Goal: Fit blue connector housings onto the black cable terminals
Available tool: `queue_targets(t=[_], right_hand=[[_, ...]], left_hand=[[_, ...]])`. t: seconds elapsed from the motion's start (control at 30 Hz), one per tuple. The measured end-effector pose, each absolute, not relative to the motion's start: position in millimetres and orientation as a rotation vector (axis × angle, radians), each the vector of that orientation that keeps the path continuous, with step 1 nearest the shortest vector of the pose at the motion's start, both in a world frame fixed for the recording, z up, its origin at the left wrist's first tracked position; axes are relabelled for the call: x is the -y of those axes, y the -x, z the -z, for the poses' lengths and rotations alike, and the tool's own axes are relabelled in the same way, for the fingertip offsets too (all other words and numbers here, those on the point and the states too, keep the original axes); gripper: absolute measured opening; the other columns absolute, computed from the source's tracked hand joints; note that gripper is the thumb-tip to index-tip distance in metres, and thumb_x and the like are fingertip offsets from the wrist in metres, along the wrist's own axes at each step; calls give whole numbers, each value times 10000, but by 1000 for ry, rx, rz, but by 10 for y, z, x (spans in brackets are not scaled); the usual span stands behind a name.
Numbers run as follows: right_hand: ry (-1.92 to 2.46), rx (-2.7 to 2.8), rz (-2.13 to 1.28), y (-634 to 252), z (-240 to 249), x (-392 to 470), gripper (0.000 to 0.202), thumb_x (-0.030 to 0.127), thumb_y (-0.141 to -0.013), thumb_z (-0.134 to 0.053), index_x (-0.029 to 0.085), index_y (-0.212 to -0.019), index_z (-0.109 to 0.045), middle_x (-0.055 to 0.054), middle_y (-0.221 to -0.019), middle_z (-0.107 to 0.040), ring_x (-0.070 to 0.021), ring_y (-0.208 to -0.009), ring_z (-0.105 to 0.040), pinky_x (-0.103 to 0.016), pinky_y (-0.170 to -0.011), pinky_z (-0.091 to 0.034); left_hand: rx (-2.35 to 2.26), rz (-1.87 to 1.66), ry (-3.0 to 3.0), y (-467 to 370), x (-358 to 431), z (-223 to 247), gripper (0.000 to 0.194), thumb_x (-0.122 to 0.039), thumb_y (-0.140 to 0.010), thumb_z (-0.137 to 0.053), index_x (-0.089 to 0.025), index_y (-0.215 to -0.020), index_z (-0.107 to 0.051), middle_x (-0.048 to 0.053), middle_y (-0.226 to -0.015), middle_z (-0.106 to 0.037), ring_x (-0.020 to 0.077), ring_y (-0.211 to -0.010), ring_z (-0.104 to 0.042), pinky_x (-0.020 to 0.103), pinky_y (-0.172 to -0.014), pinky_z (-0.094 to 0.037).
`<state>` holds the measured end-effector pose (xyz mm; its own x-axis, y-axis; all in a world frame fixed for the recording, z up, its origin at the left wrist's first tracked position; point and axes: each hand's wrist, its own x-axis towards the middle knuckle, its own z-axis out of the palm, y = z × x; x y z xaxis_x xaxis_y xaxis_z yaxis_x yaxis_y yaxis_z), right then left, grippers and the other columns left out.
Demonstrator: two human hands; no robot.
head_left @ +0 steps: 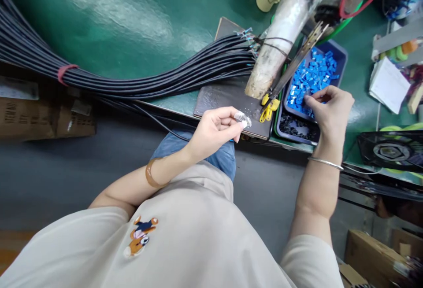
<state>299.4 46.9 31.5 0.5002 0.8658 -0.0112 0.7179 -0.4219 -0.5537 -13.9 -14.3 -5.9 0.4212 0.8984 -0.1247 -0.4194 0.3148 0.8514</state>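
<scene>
My left hand (220, 127) is closed in a pinch just off the bench's front edge. Something clear and whitish shows at its fingertips; whether it is a small plastic piece or tape around the fingers I cannot tell. Over at the right, my right hand (330, 103) reaches into a tray of small blue plastic parts (310, 79), thumb and fingers drawn together among them. What those fingers hold, if anything, is hidden. A compartment of small black parts (295, 127) lies just in front of the blue ones. Yellow-handled cutters (269, 108) lie between my hands.
A thick bundle of black cables (132, 85), tied with a red band (66, 73), runs along the green bench (115, 10). Its stripped ends lie by a large wrapped tube (280, 37) above a dark board (218, 101). A small fan (390, 151) sits at right.
</scene>
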Motion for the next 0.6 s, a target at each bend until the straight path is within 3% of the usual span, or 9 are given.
queue_targets(t=[0.13, 0.27, 0.4, 0.5, 0.6], right_hand=[[2093, 1259, -191, -2914, -326, -259, 124, 161, -593, -762, 155, -570, -640, 83, -545, -607, 28, -494, -493, -229, -516, -365], [1622, 1292, -105, -2407, -394, 219, 179, 109, -670, -764, 191, -651, -606, 15, -726, -634, -66, -569, -614, -240, -525, -491], [1467, 1268, -17, -1710, -337, 664, 133, 119, -774, -716, 207, -728, -629, 12, -823, -615, -132, -739, -657, -355, -682, -614], [1450, 1385, -119, -1443, -183, 762, 133, 113, -793, -705, 240, -809, -668, 2, -875, -652, -155, -844, -652, -381, -763, -607], [1450, 1340, -345, -1396, -54, 726, 67, 179, -838, -681, 246, -841, -676, -12, -925, -640, -146, -869, -652, -334, -727, -597]], left_hand=[[-720, -959, -923, 94, 137, 87, 75, -157, -757, -680, -138, -738, -610, -37, -540, -591, 46, -475, -544, 151, -487, -440], [-755, -940, -974, 62, 119, 62, 72, -154, -755, -669, -140, -728, -605, -31, -537, -589, 49, -472, -537, 151, -477, -431], [-785, -889, -1023, 44, 96, -27, 69, -118, -746, -658, -133, -707, -603, -26, -535, -595, 43, -465, -528, 140, -471, -417], [-782, -838, -1067, 40, 80, -76, 61, -129, -756, -657, -133, -713, -614, -19, -528, -604, 51, -464, -538, 145, -472, -425], [-773, -790, -1101, 46, 77, -76, 64, -162, -775, -664, -133, -733, -626, -12, -542, -616, 58, -476, -551, 151, -485, -447]])
